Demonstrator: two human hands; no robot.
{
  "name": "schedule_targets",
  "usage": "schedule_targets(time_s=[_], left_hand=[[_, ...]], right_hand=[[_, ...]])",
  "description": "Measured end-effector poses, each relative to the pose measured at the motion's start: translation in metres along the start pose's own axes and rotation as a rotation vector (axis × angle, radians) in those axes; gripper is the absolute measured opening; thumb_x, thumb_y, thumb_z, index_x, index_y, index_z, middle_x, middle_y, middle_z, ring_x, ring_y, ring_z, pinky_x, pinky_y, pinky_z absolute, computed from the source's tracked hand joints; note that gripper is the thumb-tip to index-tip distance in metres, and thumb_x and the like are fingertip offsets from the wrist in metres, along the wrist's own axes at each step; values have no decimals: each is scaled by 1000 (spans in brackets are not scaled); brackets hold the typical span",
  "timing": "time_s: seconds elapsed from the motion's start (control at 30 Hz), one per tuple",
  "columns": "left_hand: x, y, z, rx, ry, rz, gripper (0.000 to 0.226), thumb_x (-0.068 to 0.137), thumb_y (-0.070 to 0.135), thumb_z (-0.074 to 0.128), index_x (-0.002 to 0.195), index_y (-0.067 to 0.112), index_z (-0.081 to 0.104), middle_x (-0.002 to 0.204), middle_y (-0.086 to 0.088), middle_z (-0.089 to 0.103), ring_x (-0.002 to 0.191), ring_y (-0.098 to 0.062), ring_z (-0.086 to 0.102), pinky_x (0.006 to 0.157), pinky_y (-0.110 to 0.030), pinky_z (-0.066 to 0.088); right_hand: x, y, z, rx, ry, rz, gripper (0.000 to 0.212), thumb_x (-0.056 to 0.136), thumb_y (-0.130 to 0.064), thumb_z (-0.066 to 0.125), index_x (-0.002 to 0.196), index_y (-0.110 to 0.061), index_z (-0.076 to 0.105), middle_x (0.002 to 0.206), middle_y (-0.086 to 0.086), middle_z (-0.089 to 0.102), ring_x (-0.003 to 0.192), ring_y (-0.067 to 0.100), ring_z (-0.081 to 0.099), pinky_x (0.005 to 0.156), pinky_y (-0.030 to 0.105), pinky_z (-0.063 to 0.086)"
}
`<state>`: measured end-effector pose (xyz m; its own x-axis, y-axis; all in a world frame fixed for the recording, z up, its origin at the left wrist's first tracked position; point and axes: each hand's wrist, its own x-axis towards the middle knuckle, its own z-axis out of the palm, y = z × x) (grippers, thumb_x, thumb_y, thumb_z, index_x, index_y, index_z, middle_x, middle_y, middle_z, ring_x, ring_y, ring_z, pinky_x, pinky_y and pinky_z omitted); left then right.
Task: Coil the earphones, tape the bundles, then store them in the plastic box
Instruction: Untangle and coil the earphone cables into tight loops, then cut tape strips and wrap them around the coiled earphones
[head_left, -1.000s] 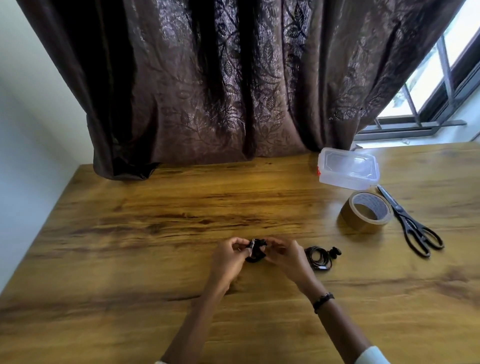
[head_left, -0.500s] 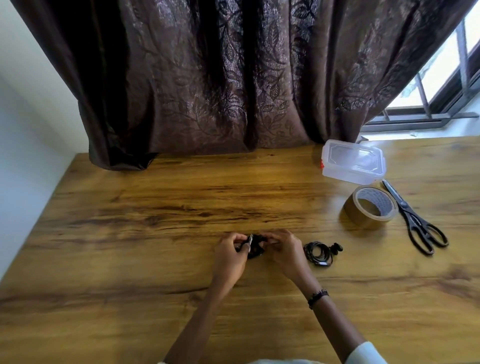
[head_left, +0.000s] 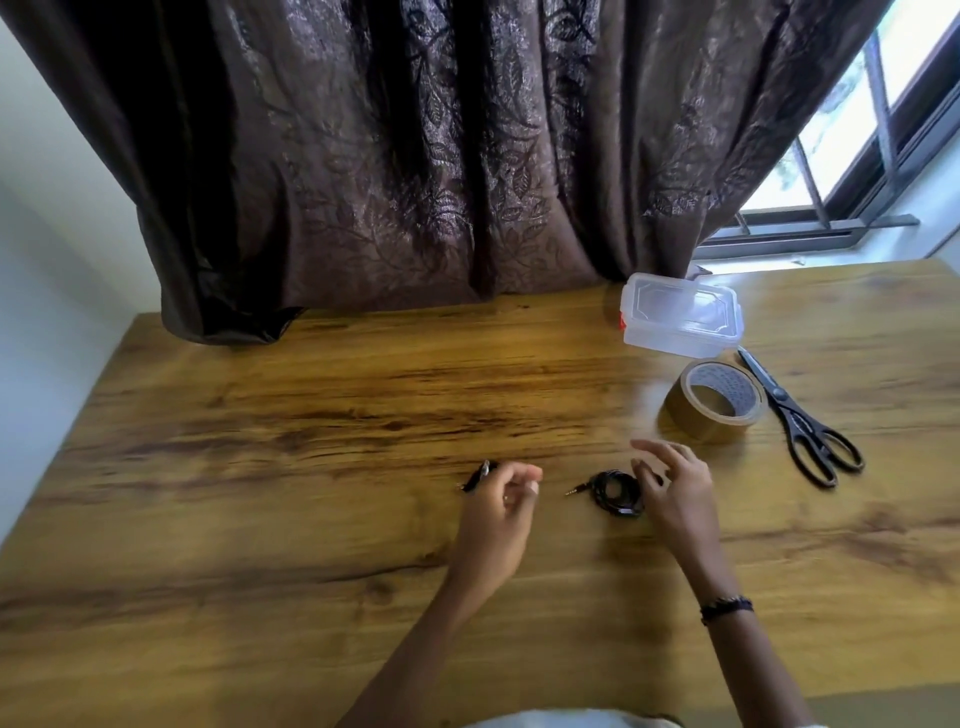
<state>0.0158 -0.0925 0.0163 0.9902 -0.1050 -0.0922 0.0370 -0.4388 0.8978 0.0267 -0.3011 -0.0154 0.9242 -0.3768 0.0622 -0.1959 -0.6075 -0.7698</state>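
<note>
Head view: the lidded clear box (head_left: 681, 321) sits far right on the table (head_left: 311, 415); nothing shows inside it. The left hand (head_left: 501, 506) is curled around one earphone bundle (head_left: 480, 474). The right hand (head_left: 675, 491), fingers spread, hovers beside the coil (head_left: 615, 491). Tape (head_left: 714, 402) and scissors (head_left: 800, 421) lie near the box.

Brown curtain (head_left: 415, 156), window (head_left: 857, 130), wooden table (head_left: 311, 415), scissors (head_left: 800, 421).
</note>
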Motion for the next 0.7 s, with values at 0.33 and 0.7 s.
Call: schedule_targets(time_s=[0.33,0.7], left_hand=[[12,3,68,113,-173,-59,38,96,18,52,135,18,50,144,5,40,134,-14,39,103,-20,40],[8,-6,72,256,-43,-143,48,98,24,50,143,12,39,154,1,26,142,-17,25,114,-37,31]], right_hand=[[-2,16,-10,25,-204,11,25,84,-4,71,107,-12,72,102,1,61,94,14,60,71,-5,39],[1,1,15,45,-280,-161,25,85,0,68,107,-10,72,101,-1,61,88,8,59,74,-2,42]])
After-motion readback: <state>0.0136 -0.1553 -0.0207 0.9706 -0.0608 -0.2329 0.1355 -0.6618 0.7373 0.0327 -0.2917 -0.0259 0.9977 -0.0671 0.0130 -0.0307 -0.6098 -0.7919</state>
